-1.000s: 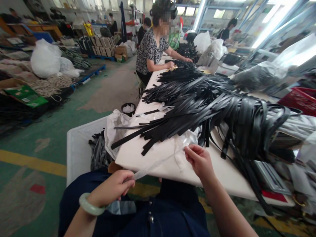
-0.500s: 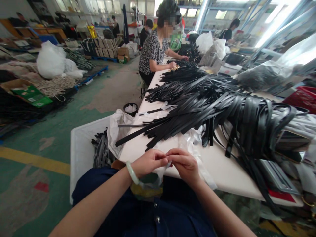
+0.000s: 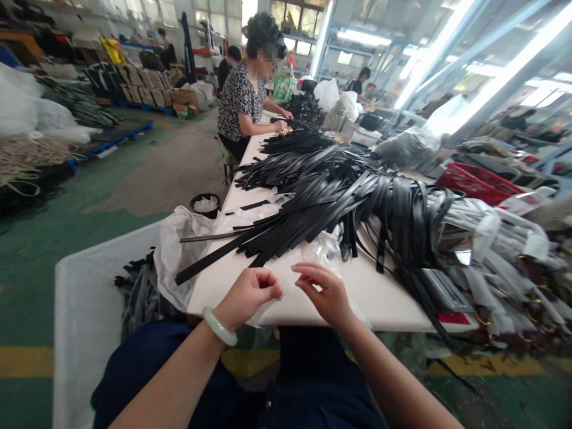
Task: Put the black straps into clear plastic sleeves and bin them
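Note:
My left hand, with a pale green bangle on its wrist, is closed in a pinch at the table's near edge. Thin clear plastic film hangs from its fingertips. Just to the right, my right hand has its fingers curved and apart, and I see nothing in them. A gap separates the two hands. Beyond them lies a big pile of black straps, their cut ends pointing toward me and to the left. More clear plastic lies under the strap ends.
A white bin at my left holds wrapped dark strips. A co-worker sits farther along the white table. Plastic-wrapped straps and a red basket are on the right. A black bucket stands on the floor.
My hands were together at the fingertips with the plastic between them; now they are apart, with the film at the left hand. The camera view has turned to the right.

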`<state>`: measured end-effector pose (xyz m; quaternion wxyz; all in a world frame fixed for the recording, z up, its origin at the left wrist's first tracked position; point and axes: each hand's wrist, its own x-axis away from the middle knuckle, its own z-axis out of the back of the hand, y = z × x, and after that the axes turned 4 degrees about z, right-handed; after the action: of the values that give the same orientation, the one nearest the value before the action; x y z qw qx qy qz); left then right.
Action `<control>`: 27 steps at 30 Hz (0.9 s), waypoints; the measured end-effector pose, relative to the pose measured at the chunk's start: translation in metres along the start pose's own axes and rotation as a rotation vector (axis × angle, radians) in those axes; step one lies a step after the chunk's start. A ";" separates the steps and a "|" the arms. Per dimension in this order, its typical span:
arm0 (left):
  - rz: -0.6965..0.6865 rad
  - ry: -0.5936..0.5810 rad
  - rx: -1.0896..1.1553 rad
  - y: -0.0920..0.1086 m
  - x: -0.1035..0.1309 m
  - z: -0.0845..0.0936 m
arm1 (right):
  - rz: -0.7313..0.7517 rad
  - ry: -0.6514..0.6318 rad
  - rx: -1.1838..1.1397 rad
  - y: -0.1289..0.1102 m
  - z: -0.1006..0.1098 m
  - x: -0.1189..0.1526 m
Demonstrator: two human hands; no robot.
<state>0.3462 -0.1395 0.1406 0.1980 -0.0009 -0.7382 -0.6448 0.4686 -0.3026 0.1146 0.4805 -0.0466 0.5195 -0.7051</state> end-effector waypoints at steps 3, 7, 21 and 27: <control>-0.076 0.089 -0.094 0.007 0.003 0.005 | -0.257 0.038 0.477 0.032 0.058 0.019; -0.167 0.206 -0.256 0.008 0.007 0.017 | -0.560 0.113 1.001 0.054 0.154 0.083; -0.101 0.293 -0.349 0.009 0.017 0.014 | -0.887 -0.121 0.318 0.046 0.151 0.137; -0.086 0.235 -0.429 -0.001 0.032 0.011 | -0.554 -0.228 -0.752 -0.029 0.030 0.076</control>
<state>0.3131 -0.1369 0.1481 0.2501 0.0635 -0.5557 -0.7903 0.4265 -0.3784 0.1180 0.2785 -0.4309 0.6505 -0.5601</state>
